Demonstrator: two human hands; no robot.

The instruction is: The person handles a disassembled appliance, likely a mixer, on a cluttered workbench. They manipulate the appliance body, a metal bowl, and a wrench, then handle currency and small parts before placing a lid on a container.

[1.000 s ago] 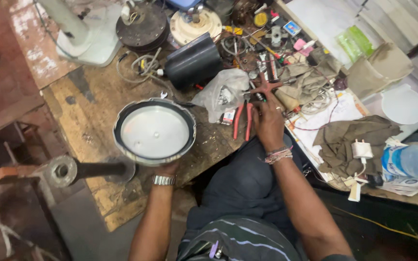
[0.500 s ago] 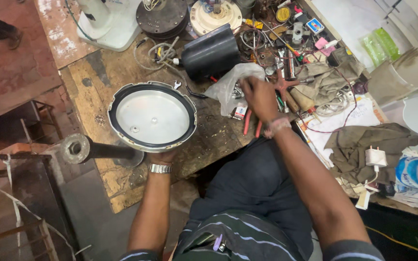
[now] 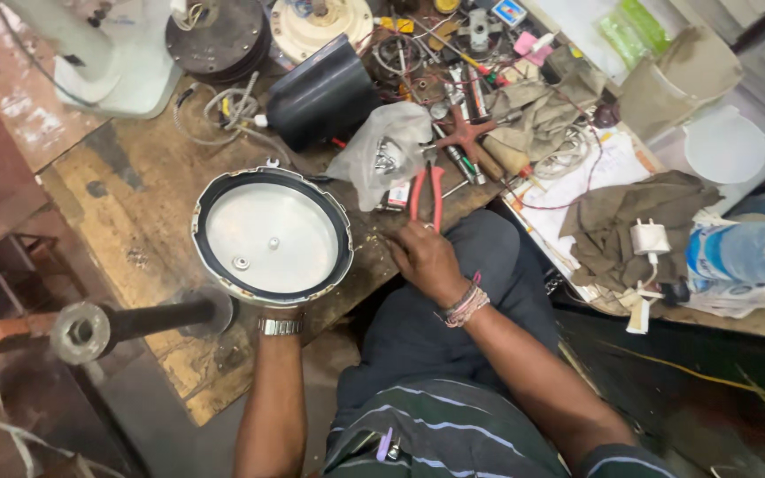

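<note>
A round metal lid (image 3: pixel 272 235) with a dark rubber rim lies face up at the near edge of the wooden bench (image 3: pixel 126 204). My left hand (image 3: pixel 282 312) holds it from underneath, mostly hidden behind the rim, with a watch on the wrist. My right hand (image 3: pixel 421 257) rests on the bench edge just right of the lid, fingers loosely bent, nothing visible in it. Red-handled pliers (image 3: pixel 427 193) lie just beyond its fingertips.
A clear plastic bag (image 3: pixel 381 152), a black cylindrical housing (image 3: pixel 320 88), loose screwdrivers and a red cross wrench (image 3: pixel 464 134) crowd the bench behind. A dark metal pipe (image 3: pixel 135 320) sticks out at the lower left. Cloth, a white plug and papers lie to the right.
My right hand has drawn back from the tool pile near the cross wrench to the bench edge by the pliers. The lid stays in my left hand.
</note>
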